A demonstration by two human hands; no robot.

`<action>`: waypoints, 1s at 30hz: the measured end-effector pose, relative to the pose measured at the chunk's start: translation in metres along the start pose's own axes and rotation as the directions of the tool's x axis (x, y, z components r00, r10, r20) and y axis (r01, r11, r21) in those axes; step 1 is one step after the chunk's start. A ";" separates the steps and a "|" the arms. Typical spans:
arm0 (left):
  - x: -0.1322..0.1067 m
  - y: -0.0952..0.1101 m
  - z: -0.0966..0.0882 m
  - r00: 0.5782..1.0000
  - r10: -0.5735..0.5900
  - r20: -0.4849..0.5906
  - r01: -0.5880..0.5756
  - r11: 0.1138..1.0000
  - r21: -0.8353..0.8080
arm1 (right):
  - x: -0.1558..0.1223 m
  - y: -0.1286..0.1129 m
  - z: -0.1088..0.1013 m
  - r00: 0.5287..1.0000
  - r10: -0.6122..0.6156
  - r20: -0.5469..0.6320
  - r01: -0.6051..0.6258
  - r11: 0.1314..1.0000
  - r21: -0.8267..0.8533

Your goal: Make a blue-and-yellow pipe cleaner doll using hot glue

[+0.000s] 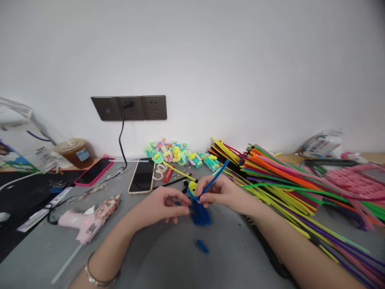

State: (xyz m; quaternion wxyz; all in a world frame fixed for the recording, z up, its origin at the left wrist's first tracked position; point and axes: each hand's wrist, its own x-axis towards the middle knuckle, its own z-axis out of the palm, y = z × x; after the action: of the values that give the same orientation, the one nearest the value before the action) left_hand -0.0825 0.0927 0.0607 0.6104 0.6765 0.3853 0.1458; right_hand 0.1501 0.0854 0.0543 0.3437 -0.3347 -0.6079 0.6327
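Observation:
My right hand (pixel 215 190) pinches a blue pipe cleaner (pixel 217 176) between thumb and fingertips. One end of it sticks up to the right, and the lower part curves leftward by a small yellow-and-black piece (pixel 191 186). Below the fingertips lies a bundle of blue pipe cleaner pieces (pixel 201 214) on the grey mat, partly hidden by my right hand. Just left of that bundle is my left hand (pixel 168 204), its thumb and fingers apart. A short blue offcut (pixel 202 246) rests nearer to me.
Loose pipe cleaners (pixel 279 176) are heaped on the right. A pink glue gun (pixel 87 224) lies on the left, near two phones (pixel 141 176) and a drink cup (pixel 76 154). Small pastel pipe cleaner pieces (pixel 177 154) line the wall. A black cable (pixel 120 140) hangs from the socket.

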 end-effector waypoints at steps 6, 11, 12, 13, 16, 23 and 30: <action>0.004 0.005 0.005 0.980 0.093 -0.178 -0.097 0.995 -0.013 | 0.002 0.004 0.009 1.000 -0.012 -0.006 0.011 0.992 -0.125; 0.002 0.005 0.002 0.953 0.180 -0.242 -0.194 0.980 -0.034 | 0.003 0.008 0.011 0.993 -0.089 -0.080 0.068 0.971 -0.231; 0.002 0.005 0.000 0.936 0.200 -0.289 -0.221 0.974 -0.043 | 0.003 0.008 0.011 0.988 -0.118 -0.101 0.085 0.954 -0.289; 0.003 0.005 -0.002 0.912 0.217 -0.347 -0.252 0.966 -0.060 | 0.003 0.008 0.011 0.982 -0.152 -0.114 0.101 0.925 -0.366; 0.006 0.000 -0.007 0.832 0.218 -0.510 -0.333 0.932 -0.145 | 0.002 0.005 0.013 0.963 -0.269 -0.029 0.191 0.752 -0.631; 0.012 -0.007 -0.003 0.822 0.160 -0.546 -0.318 0.925 -0.208 | -0.005 0.003 0.036 0.914 -0.201 0.352 0.405 0.503 -0.764; 0.012 -0.002 0.000 0.813 0.157 -0.560 -0.308 0.933 -0.185 | -0.002 0.011 0.034 0.943 -0.196 0.271 0.331 0.447 -0.831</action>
State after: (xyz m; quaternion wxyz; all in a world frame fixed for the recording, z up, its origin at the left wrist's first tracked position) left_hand -0.0750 0.1006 0.0555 0.5408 0.5622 0.4306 0.4539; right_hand 0.1219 0.0648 0.0443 0.1804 -0.3193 -0.9085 0.2002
